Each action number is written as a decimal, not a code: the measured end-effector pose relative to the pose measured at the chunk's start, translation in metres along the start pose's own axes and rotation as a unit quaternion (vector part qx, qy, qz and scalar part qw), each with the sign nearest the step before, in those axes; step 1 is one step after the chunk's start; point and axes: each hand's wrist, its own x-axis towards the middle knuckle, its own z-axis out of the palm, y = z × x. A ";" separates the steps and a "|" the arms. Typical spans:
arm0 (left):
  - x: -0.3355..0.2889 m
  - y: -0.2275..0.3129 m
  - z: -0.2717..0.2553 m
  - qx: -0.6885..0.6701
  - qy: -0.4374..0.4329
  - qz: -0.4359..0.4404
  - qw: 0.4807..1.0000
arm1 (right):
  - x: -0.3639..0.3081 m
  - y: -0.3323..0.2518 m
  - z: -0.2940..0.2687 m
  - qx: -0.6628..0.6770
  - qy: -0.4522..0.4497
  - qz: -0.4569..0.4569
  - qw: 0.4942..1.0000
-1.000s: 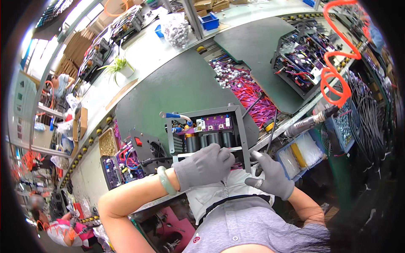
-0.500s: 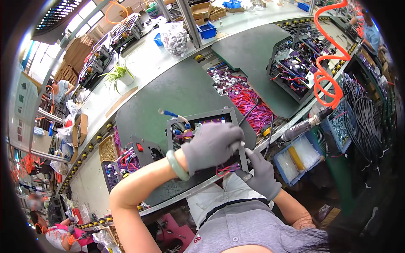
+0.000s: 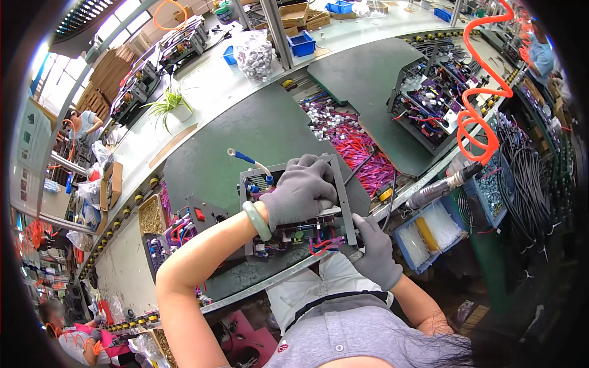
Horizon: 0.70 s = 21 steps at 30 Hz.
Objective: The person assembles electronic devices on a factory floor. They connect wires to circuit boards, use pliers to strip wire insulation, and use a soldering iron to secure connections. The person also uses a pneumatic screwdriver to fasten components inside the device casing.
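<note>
In front of me a dark metal housing [image 3: 345, 197] with circuit boards and wires inside sits on a green board [image 3: 215, 153]. My left hand [image 3: 300, 191], gloved in grey, reaches over the housing with bent fingers; their tips are hidden inside it. My right hand [image 3: 377, 254], in a matching glove, is closed at the housing's near right corner, its fingers against the side panel. A blue-and-white cable with a ring terminal [image 3: 245, 157] sticks up from the far left of the housing. Red and purple wires [image 3: 326, 245] hang out at its near edge.
Behind the housing lies a pile of pink wires with white connectors [image 3: 374, 161]. Another open unit [image 3: 429, 101] stands at the right. A power screwdriver [image 3: 445, 185] hangs from an orange coiled hose [image 3: 475, 119], above blue bins [image 3: 429, 236]. A potted plant [image 3: 178, 110] stands at the back left.
My left hand has moved away from the right side panel, back over the middle of the housing, and the boards below it show more. My right hand stays at the corner, slightly lower.
</note>
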 end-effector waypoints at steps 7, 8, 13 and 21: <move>0.019 -0.005 -0.001 -0.051 -0.140 0.030 0.988 | -0.005 0.003 0.002 0.007 -0.014 0.007 1.000; 0.019 -0.005 -0.002 -0.049 -0.134 0.038 0.989 | -0.005 0.004 0.002 0.004 -0.012 0.004 1.000; 0.010 -0.013 0.005 -0.105 -0.062 0.034 0.992 | 0.003 0.003 0.004 -0.002 0.009 -0.031 0.999; 0.013 -0.022 -0.001 -0.195 -0.127 0.012 0.973 | 0.010 0.003 0.004 -0.015 0.020 -0.043 0.999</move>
